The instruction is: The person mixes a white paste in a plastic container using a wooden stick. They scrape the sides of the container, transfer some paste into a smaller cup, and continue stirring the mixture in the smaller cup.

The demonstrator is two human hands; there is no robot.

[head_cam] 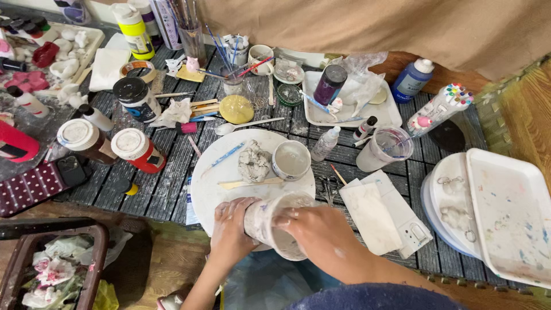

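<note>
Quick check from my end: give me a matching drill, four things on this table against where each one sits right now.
Things:
1. Cup
2. Clay lump
3. Blue bottle
4. Red jar

Places:
a. Far side of the table, beside the white tray
b. Left of the round board, lying tipped
c. Between the left hand and the right hand
d. On the round board, next to the small bowl

Pairs: 1-c, 2-d, 3-a, 4-b
</note>
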